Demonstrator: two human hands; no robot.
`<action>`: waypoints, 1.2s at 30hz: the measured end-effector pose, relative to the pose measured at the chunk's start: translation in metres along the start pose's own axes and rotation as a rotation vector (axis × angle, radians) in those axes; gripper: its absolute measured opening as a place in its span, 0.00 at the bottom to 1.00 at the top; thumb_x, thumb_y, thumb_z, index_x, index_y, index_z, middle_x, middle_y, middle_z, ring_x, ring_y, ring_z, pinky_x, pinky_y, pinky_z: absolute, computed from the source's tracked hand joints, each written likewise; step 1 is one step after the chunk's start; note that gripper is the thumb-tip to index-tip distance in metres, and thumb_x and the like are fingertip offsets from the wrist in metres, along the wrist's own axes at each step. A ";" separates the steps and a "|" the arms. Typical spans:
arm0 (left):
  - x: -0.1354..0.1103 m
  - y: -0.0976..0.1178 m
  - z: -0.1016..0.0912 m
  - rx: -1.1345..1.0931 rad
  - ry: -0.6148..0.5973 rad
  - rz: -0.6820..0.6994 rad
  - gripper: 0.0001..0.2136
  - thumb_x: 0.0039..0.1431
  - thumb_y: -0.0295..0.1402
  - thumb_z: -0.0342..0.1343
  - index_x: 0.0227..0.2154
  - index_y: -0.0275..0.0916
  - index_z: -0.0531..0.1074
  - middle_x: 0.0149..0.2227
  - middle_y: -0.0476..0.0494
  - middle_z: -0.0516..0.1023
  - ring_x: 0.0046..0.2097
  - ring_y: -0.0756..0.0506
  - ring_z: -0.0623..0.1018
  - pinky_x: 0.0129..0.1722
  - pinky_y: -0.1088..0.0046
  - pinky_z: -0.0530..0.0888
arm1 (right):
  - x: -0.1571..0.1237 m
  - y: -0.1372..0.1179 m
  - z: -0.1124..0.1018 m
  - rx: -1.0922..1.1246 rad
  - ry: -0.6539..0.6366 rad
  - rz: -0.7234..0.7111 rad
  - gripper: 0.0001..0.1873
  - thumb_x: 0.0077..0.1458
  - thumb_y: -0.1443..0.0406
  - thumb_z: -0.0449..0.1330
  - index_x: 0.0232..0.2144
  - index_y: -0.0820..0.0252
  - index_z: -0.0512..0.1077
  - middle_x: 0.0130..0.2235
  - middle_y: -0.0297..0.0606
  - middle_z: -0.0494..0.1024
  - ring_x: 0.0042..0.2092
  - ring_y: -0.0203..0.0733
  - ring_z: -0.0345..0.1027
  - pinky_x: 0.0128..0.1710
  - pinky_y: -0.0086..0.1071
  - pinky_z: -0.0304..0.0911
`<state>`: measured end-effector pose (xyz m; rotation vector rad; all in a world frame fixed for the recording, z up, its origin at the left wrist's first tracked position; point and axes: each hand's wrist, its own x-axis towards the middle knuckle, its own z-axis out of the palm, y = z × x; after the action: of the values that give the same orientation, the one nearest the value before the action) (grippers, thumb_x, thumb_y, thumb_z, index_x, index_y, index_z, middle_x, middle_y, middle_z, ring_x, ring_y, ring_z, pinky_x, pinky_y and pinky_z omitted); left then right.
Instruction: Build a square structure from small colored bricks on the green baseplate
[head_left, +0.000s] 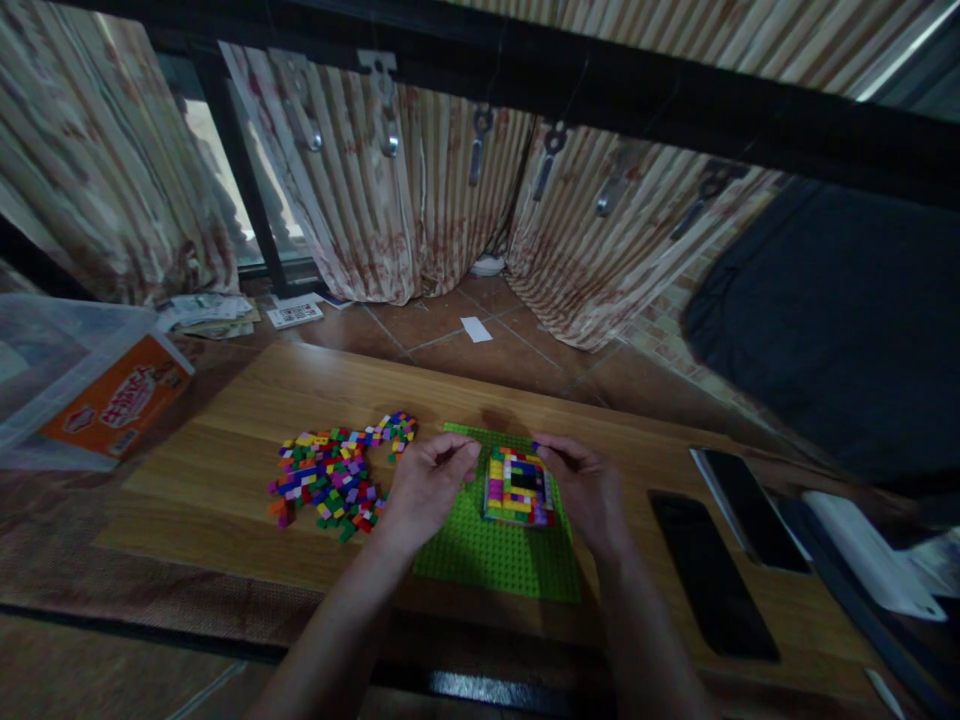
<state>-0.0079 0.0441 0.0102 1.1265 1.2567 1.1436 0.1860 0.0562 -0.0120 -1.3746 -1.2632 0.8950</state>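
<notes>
A green baseplate (495, 555) lies on the wooden board (225, 470). On it stands a small hollow square wall of many-coloured bricks (519, 487). My left hand (426, 487) rests at the wall's left side, its fingers curled and pinched near the top edge. My right hand (586, 487) sits at the wall's right side, fingertips pressed against the upper right corner. What either hand pinches, if anything, is too small to make out. A loose pile of coloured bricks (337, 470) lies left of the baseplate.
Two dark phones (712, 575) (750, 505) lie on the board at the right, beside white papers (877, 550). A clear plastic bin with an orange packet (112, 395) stands at the far left. Striped curtains (390, 200) hang behind.
</notes>
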 end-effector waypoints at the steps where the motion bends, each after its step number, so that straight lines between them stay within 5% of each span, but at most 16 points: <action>1: 0.001 -0.001 0.000 0.000 -0.004 0.007 0.09 0.52 0.37 0.56 0.24 0.36 0.74 0.22 0.51 0.72 0.25 0.51 0.72 0.25 0.77 0.66 | 0.000 0.001 0.000 -0.004 -0.007 -0.007 0.08 0.49 0.61 0.63 0.32 0.54 0.80 0.37 0.38 0.82 0.40 0.44 0.74 0.43 0.40 0.67; 16: 0.002 -0.006 -0.003 0.017 0.004 0.005 0.10 0.53 0.37 0.54 0.29 0.36 0.76 0.25 0.50 0.73 0.27 0.50 0.73 0.29 0.75 0.70 | 0.007 0.001 0.005 -0.382 -0.123 -0.162 0.11 0.54 0.62 0.57 0.33 0.55 0.79 0.39 0.39 0.81 0.42 0.45 0.73 0.46 0.39 0.64; 28: 0.001 0.000 -0.002 0.013 0.018 -0.019 0.08 0.53 0.34 0.55 0.28 0.36 0.77 0.22 0.51 0.73 0.26 0.50 0.73 0.28 0.76 0.69 | 0.011 0.004 0.003 -0.289 -0.215 -0.086 0.10 0.52 0.62 0.59 0.32 0.55 0.80 0.38 0.38 0.81 0.40 0.44 0.73 0.44 0.39 0.65; 36: 0.001 -0.004 -0.002 0.022 0.011 -0.014 0.09 0.54 0.35 0.54 0.30 0.36 0.77 0.23 0.51 0.72 0.27 0.50 0.73 0.28 0.76 0.68 | 0.012 0.010 0.005 -0.208 -0.138 -0.024 0.11 0.51 0.60 0.61 0.36 0.55 0.80 0.39 0.38 0.83 0.41 0.45 0.75 0.45 0.42 0.67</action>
<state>-0.0101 0.0451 0.0060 1.1279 1.2864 1.1289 0.1859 0.0701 -0.0215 -1.4760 -1.5098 0.8729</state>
